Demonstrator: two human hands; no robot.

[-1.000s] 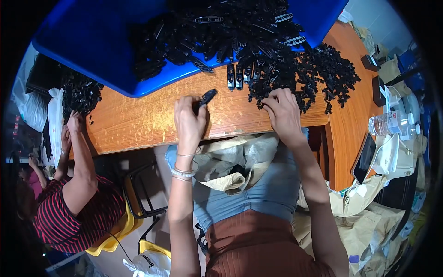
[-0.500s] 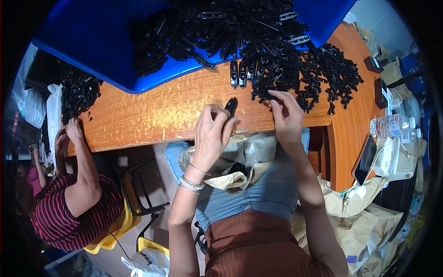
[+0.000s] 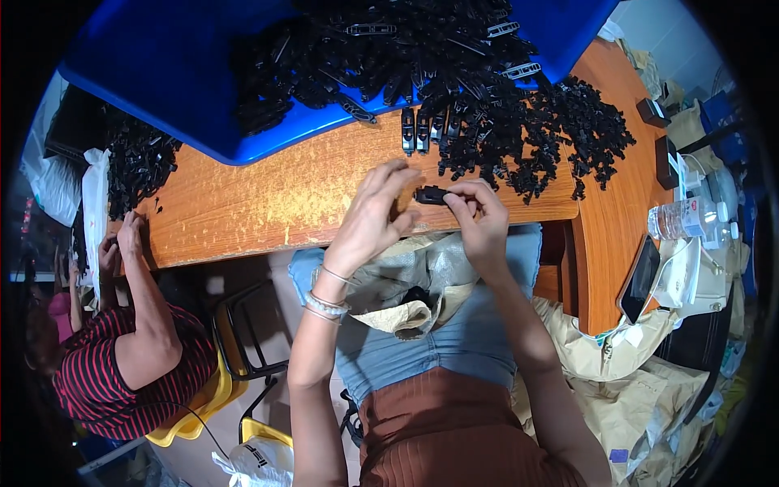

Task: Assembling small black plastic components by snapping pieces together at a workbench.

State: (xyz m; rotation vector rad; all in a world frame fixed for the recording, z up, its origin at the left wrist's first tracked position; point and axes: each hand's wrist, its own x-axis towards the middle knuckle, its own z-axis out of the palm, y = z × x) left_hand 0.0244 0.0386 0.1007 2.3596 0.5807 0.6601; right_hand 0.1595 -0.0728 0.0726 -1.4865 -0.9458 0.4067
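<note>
My right hand (image 3: 484,226) pinches one end of a small, long black plastic part (image 3: 430,195) over the table's near edge. Close to the part's other end is my left hand (image 3: 369,213), its fingers apart and nothing visible in them. A few similar black parts with shiny faces (image 3: 415,134) stand side by side just beyond. To their right spreads a heap of small black plastic pieces (image 3: 596,126). Behind them, a blue bin (image 3: 187,101) tips toward me, full of long black parts (image 3: 349,65).
An open sack (image 3: 450,272) lies across my lap under the wooden table (image 3: 268,195). At right are a water bottle (image 3: 686,219) and a phone (image 3: 639,280). At left a person in a striped top (image 3: 134,373) works beside another black heap (image 3: 142,154).
The black part has passed from my left hand into my right. My right hand has come left, away from the small pieces, and my left fingers have opened.
</note>
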